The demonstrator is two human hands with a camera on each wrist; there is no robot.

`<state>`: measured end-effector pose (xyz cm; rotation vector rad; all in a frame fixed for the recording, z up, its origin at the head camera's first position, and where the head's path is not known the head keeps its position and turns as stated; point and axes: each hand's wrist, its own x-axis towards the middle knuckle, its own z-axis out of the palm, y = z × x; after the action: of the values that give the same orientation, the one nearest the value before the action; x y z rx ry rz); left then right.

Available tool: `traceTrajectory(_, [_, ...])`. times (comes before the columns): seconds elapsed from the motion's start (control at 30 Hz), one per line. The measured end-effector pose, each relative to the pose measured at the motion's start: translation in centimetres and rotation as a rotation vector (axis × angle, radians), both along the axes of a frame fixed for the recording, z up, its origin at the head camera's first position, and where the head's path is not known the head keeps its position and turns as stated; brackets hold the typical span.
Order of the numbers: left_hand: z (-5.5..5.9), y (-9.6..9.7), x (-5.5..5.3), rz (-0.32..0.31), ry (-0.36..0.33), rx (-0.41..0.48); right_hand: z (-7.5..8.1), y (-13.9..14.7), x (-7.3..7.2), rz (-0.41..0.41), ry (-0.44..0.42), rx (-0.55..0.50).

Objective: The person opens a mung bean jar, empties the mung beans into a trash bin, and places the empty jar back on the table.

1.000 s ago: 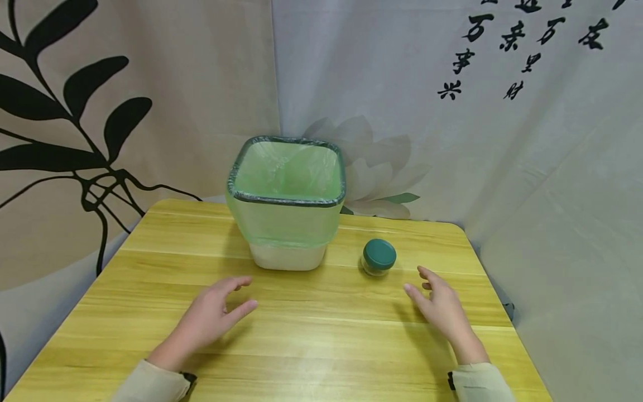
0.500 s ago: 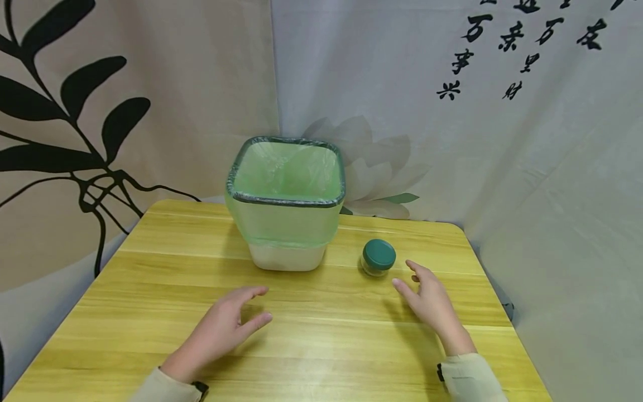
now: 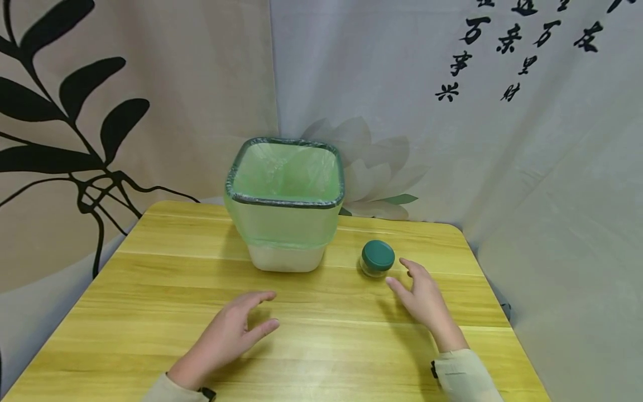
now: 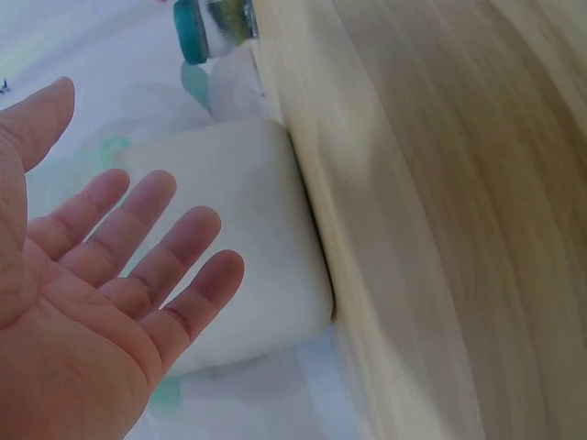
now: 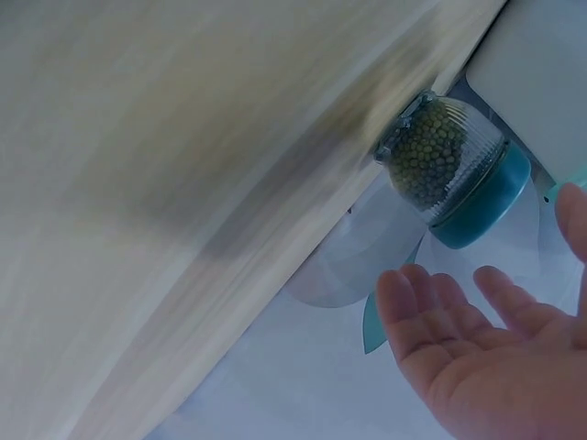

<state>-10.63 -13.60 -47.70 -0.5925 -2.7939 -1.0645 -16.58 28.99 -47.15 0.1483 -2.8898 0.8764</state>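
Observation:
A small clear jar with a dark green lid [image 3: 378,255] stands upright on the table. In the right wrist view, small round green beans [image 5: 427,151] partly fill it. My right hand [image 3: 423,296] is just to the right of the jar, fingers spread toward it, with a small gap between. Nothing is in that hand. Over the table's front left part, my left hand [image 3: 228,335] hovers with thumb and fingers apart, also holding nothing. Behind it stands a white bin [image 3: 287,258], its upper part covered by a pale green plastic bag [image 3: 283,226].
The yellow wooden table [image 3: 321,352] has rounded far corners. A dark green marbled rim [image 3: 286,202] runs round the bin's mouth. Pale cloth curtains [image 3: 201,100] with printed leaves, a flower and characters hang behind and at the sides.
My right hand has moved left, closer to the jar. My left hand has shifted right and slightly toward the front edge. Jar and bin stay in place.

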Motion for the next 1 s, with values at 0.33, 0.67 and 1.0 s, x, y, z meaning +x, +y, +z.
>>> traceTrajectory(0.33, [-0.3,0.2,0.1,-0.008,-0.013,0.024,-0.2,-0.3,-0.2,-0.005,-0.016,-0.001])
traceTrajectory(0.67, [-0.4,0.6,0.4,-0.029,-0.109,0.096,-0.2,-0.9,-0.5,0.001,0.0,-0.008])
traceTrajectory(1.0, [-0.6,0.8,0.4,-0.035,-0.152,0.152,-0.2,-1.5,-1.0,0.011,0.034,0.006])
